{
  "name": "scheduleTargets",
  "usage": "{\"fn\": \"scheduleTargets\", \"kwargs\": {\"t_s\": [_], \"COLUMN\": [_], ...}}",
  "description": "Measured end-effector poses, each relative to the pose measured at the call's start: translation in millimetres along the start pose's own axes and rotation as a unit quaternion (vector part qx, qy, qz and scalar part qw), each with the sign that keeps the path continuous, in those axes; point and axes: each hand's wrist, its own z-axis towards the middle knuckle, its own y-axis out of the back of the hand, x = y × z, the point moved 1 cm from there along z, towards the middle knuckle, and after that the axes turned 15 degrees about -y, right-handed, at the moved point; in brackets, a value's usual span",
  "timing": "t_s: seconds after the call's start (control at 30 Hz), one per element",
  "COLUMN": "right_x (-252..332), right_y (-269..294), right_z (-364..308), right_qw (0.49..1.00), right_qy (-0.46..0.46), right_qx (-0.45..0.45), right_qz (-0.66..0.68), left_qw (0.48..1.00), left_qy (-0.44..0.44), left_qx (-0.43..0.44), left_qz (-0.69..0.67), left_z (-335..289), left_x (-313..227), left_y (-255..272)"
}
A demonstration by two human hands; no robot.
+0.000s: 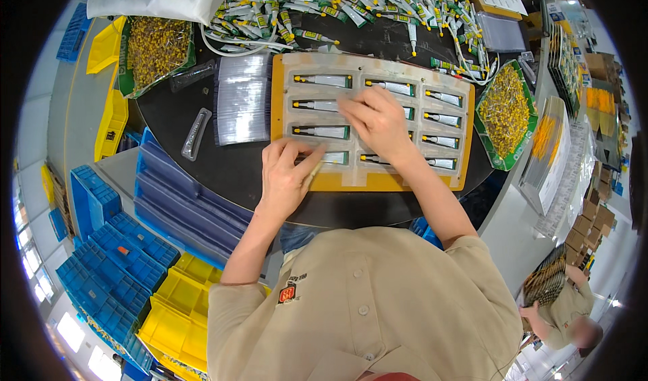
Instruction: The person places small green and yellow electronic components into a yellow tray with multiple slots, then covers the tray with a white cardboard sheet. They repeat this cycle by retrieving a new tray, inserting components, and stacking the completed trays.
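A yellow-edged board (277, 97) lies before me, carrying a clear tray with rows of shallow pockets. Small white-and-green glue tubes (324, 80) with yellow caps lie in the pockets, each beside a dark slim piece. My left hand (283, 175) is at the bottom-left pocket, fingers curled and thumb close to the white tube (335, 157) there. Over the middle columns, my right hand (379, 123) has its fingertips pinched together at the end of the second-row left tube (317, 105). Whatever either hand pinches is hidden by the fingers.
Loose tubes (324, 6) heap along the back. Green boxes of small yellow-topped parts (158, 50) stand left and right. Stacked clear plastic blisters (241, 101) and a single one (196, 134) lie left of the board. Blue bins (115, 259) stand lower left; another person (563, 310) works lower right.
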Motion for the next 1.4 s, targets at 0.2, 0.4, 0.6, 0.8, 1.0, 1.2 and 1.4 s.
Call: {"fn": "scheduleTargets", "kwargs": {"t_s": [0.2,0.4,0.6,0.8,1.0,1.2,1.4], "right_x": [16,-12,-41,-40,-32,-17,-34], "right_y": [7,-9,-29,-43,-12,71,95], "right_z": [-18,34,80,75,74,-42,-107], "right_qw": [0.997,0.998,0.995,0.986,0.990,0.994,0.991], "right_qy": [-0.004,-0.015,0.013,0.119,0.052,-0.010,-0.113], "right_qx": [0.073,0.020,0.096,0.031,-0.008,0.055,0.029], "right_qz": [0.024,0.054,0.013,-0.117,-0.128,-0.097,-0.072], "left_qw": [1.000,1.000,0.996,0.995,0.991,0.997,0.995], "left_qy": [-0.013,0.011,0.068,0.038,0.043,0.073,-0.067], "left_qx": [0.013,0.005,-0.048,-0.083,-0.112,-0.040,0.068], "left_qz": [0.014,-0.004,0.012,0.042,0.054,0.003,0.020], "left_z": [-2,0,-9,8,44,39,69], "left_x": [1,2,3,13,35,7,-34], "left_y": [-2,-1,0,7,14,-5,-58]}}
